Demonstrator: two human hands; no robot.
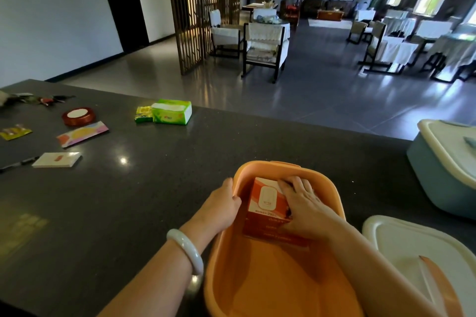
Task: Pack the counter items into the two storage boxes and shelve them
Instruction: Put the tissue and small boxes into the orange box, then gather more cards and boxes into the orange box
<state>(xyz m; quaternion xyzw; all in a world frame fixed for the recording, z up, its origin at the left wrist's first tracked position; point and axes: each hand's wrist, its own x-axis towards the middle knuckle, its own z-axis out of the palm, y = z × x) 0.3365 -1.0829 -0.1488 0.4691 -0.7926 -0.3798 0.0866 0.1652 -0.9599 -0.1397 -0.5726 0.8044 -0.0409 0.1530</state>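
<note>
Orange box [257,278] sits open on the desk [154,201], nearest the camera. Inside it, at its far end, lies a red carton [268,203]. The right hand [306,208] rests on the carton, fingers [286,184] curled over its far edge, thumb at its near side. The left hand [222,207] grips the orange box's left rim, fingers out of sight inside. A white lid [401,242] lies just right of the orange box; a lidded blue box [443,177] stands beyond it. Left of the orange box, well apart, lie a green tissue pack [172,111], ribbon roll [78,116], envelope [82,134] and notepad [57,159].
</note>
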